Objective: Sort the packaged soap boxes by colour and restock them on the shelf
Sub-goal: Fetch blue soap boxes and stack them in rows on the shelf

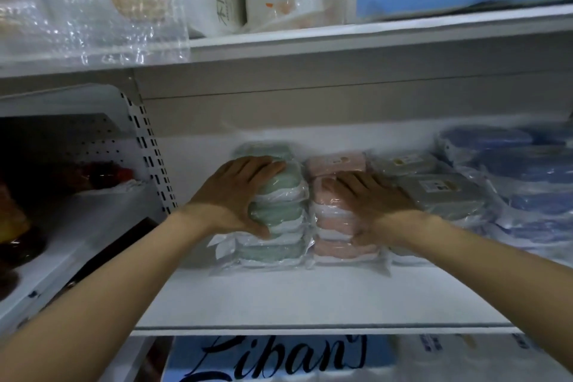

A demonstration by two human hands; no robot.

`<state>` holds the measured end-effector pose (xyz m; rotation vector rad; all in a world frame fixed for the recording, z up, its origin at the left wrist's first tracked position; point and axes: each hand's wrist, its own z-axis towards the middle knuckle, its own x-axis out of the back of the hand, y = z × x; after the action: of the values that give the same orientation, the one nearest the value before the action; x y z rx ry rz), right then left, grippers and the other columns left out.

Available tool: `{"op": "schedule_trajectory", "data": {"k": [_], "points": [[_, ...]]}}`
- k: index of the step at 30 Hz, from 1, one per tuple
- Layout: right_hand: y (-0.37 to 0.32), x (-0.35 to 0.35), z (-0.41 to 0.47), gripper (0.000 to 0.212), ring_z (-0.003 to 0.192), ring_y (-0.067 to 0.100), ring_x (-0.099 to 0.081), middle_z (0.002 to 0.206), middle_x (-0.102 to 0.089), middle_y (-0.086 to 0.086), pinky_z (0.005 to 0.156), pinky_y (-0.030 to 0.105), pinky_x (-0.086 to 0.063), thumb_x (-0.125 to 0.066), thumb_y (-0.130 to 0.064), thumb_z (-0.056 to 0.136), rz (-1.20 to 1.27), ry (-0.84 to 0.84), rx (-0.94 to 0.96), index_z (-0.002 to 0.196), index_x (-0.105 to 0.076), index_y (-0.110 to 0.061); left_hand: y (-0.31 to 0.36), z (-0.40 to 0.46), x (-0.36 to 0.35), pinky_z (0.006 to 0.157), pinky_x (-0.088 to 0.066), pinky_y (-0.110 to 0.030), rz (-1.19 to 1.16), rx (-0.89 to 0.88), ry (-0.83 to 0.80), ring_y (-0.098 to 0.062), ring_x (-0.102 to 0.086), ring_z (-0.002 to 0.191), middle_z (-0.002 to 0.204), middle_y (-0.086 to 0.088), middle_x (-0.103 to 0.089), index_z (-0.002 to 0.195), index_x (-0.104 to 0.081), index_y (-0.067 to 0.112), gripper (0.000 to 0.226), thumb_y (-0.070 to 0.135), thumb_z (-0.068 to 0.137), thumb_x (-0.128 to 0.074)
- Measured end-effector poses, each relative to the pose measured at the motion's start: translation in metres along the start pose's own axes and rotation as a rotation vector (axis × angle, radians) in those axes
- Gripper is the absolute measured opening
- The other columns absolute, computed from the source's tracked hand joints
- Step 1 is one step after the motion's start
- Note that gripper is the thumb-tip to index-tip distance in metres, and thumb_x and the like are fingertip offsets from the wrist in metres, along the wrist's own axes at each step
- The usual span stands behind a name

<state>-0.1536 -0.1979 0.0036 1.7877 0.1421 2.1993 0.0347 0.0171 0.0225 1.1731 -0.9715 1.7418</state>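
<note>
1. Because the shelf point(310, 298) carries four colour groups packed side by side, the largest exposure is mixing: the blue stack point(533, 183) at 3 o'clock leans against the grey stack point(440, 192), and a shove from either side could slide loose wrappers across the colour boundary.
2. Green stack point(279, 214), just left of centre, stands several packs high in slippery film. Left hand point(238, 195) grips it, fingers curled over the top and thumb clamped low on the front face. Judged risk: uneven squeeze lets a middle pack squirt out towards 6 o'clock.
3. Pink stack point(335, 226), touching the green one, sits under the right hand point(369, 198), fingers straight and together, pressing flat on top. Whether the thumb hooks the stack's side cannot be told. Downward pressure may tilt the pile forward.
4. Wrapper flaps point(220, 246) at the green stack's base, 7 o'clock, protrude and could snag during any push backward.
</note>
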Motion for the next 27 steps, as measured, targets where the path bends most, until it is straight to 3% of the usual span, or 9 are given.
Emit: {"op": "schedule_trajectory", "data": {"k": [5,8,12,15,17,19,21,23,27], "points": [[-0.001,-0.005,-0.002,0.114,0.143,0.025,-0.018,0.156,-0.013,0.000,0.115,0.048,-0.017,-0.076,-0.052,0.069,-0.059,-0.025,-0.026,0.152,-0.002,-0.027,0.008,-0.001,0.000,0.120,-0.010,-0.041,0.088,0.040,0.037,-0.019,-0.015,0.145,0.157,0.009,-0.013,0.152,-0.002,0.041,0.124,0.072,0.056,-0.074],[-0.002,-0.008,-0.010,0.118,0.137,0.030,-0.037,0.152,-0.033,0.008,0.112,0.058,-0.027,-0.073,-0.069,0.058,-0.078,0.104,-0.021,0.151,-0.020,-0.021,0.016,-0.004,0.004,0.121,-0.001,-0.047,0.119,0.090,0.014,-0.018,-0.007,0.148,0.159,0.008,-0.008,0.151,0.005,0.042,0.126,0.076,0.056,-0.071],[0.009,-0.010,-0.039,0.092,0.146,0.022,-0.015,0.159,-0.019,-0.001,0.119,0.049,-0.010,-0.033,-0.077,0.076,0.075,0.173,-0.034,0.153,-0.012,-0.030,0.033,-0.006,0.013,0.121,0.003,-0.049,0.073,0.188,-0.028,-0.019,-0.005,0.149,0.161,0.007,-0.006,0.149,0.017,0.042,0.127,0.086,0.059,-0.061],[0.033,-0.004,-0.077,0.074,0.130,0.022,-0.031,0.143,-0.036,-0.001,0.106,0.053,-0.036,-0.040,-0.066,0.081,0.026,0.360,-0.045,0.142,-0.035,-0.025,0.061,-0.003,0.017,0.120,0.006,-0.052,0.054,0.218,0.062,-0.020,-0.002,0.150,0.163,0.004,-0.002,0.150,0.022,0.037,0.123,0.089,0.064,-0.051],[0.057,-0.003,-0.100,0.067,0.119,0.027,-0.039,0.132,-0.040,0.002,0.097,0.053,-0.044,-0.042,-0.061,0.082,0.014,0.443,-0.094,0.135,-0.045,-0.020,0.095,0.004,0.016,0.121,0.004,-0.050,-0.004,0.164,0.164,-0.019,-0.002,0.150,0.163,0.004,-0.004,0.153,0.014,0.033,0.116,0.083,0.072,-0.051],[0.080,-0.002,-0.118,0.065,0.117,0.034,-0.044,0.133,-0.045,0.009,0.094,0.050,-0.044,-0.043,-0.058,0.083,0.013,0.468,-0.159,0.131,-0.051,-0.014,0.137,0.017,0.006,0.122,0.001,-0.049,-0.040,0.029,0.235,-0.020,-0.004,0.151,0.164,0.002,-0.006,0.155,0.008,0.031,0.109,0.079,0.077,-0.051],[0.102,0.001,-0.132,0.064,0.115,0.035,-0.046,0.134,-0.047,0.011,0.090,0.047,-0.042,-0.045,-0.054,0.084,-0.010,0.480,-0.179,0.132,-0.049,-0.012,0.177,0.034,-0.008,0.121,-0.005,-0.048,-0.057,-0.099,0.300,-0.025,-0.017,0.150,0.162,-0.003,-0.020,0.154,-0.002,0.031,0.103,0.073,0.077,-0.057],[0.123,0.005,-0.145,0.065,0.119,0.035,-0.044,0.138,-0.044,0.011,0.092,0.047,-0.042,-0.048,-0.053,0.085,0.017,0.497,-0.180,0.137,-0.045,-0.015,0.209,0.054,-0.020,0.118,-0.011,-0.045,-0.065,-0.173,0.371,-0.029,-0.030,0.145,0.155,-0.007,-0.035,0.150,-0.015,0.027,0.098,0.065,0.075,-0.065],[0.173,0.006,-0.169,0.080,0.136,0.036,-0.034,0.150,-0.032,0.009,0.106,0.054,-0.035,-0.046,-0.066,0.080,0.023,0.444,-0.268,0.145,-0.035,-0.019,0.252,0.091,-0.028,0.118,-0.009,-0.041,-0.033,-0.211,0.447,-0.026,-0.031,0.138,0.149,-0.004,-0.044,0.147,-0.038,0.021,0.095,0.063,0.068,-0.071]]}}
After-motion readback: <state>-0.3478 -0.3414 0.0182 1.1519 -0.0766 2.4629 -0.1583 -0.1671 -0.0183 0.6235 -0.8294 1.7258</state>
